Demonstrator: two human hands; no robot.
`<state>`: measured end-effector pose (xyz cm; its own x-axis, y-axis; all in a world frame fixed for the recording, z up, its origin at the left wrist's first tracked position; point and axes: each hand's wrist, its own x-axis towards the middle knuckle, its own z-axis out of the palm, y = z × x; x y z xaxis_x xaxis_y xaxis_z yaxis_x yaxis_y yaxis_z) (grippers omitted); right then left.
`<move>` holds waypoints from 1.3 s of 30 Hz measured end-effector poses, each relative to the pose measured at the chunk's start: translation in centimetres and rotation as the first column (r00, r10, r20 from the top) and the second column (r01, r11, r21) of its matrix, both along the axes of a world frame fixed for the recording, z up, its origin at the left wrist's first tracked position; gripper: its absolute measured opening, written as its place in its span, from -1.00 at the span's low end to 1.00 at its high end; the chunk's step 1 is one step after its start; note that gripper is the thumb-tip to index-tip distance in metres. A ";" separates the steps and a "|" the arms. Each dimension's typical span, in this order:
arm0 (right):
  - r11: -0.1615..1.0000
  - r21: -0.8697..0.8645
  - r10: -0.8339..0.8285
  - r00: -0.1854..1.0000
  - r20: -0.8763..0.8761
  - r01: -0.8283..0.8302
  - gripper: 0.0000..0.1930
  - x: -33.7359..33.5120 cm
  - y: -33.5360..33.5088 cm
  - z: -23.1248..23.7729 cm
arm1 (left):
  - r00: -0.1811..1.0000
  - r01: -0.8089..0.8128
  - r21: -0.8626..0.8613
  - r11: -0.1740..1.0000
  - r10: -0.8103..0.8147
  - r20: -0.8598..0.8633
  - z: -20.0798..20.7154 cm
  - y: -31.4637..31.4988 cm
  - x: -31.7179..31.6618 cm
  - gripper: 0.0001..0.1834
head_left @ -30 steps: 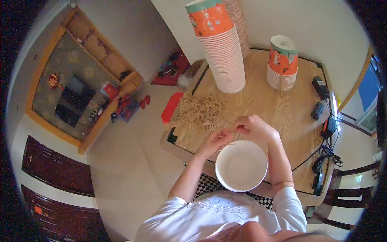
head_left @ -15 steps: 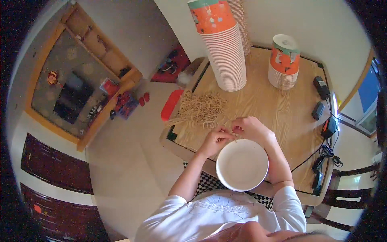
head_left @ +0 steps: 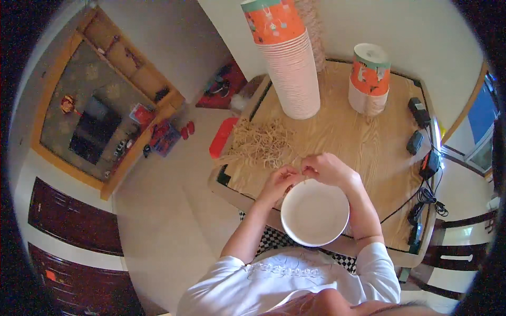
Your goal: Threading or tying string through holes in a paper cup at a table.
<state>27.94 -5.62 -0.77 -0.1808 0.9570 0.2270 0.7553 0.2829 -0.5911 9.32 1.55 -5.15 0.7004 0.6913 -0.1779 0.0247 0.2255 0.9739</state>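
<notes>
In front of my chest stands a round white paper bucket (head_left: 315,213), its wide mouth facing up and its inside bare. My left hand (head_left: 281,183) is at its far left rim, fingers pinched together. Against the far rim, my right hand (head_left: 329,169) is bent over with its fingers closed. Between the fingertips a short bit of tan cord shows faintly; most of it is hidden by the fingers. A loose, tangled pile of tan cords (head_left: 263,141) lies on the table just beyond my left hand.
On the wooden table (head_left: 363,158) rise a tall stack of orange-topped paper buckets (head_left: 292,79) and a shorter stack (head_left: 370,79). Black power adapters (head_left: 420,111) and cables line the right edge. A red lid-like object (head_left: 223,138) sits at the left edge.
Both hands stay at the bucket's far rim, with my fingers shifting slightly around the cord. The view has moved a little.
</notes>
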 end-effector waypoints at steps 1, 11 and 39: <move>1.000 -0.005 -0.002 1.000 0.002 0.002 -0.90 -0.1 -0.1 0.1 | 1.000 0.000 0.003 1.000 0.000 0.002 0.0 0.1 0.1 -0.90; 0.999 0.044 -0.006 0.998 -0.057 0.009 -0.91 -0.3 -0.4 0.0 | 0.996 -0.004 -0.386 0.922 0.037 0.077 0.1 0.4 -0.1 -0.82; 0.998 0.033 0.050 0.984 -0.173 -0.045 -0.83 0.4 -0.6 0.9 | 0.997 0.064 -0.143 0.988 -0.068 -0.025 0.4 0.9 0.2 -0.79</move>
<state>28.36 -6.18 0.15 -0.1816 0.9407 0.2865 0.6272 0.3352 -0.7030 9.56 2.41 -4.75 0.7365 0.6099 -0.2926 0.0726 0.3588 0.9306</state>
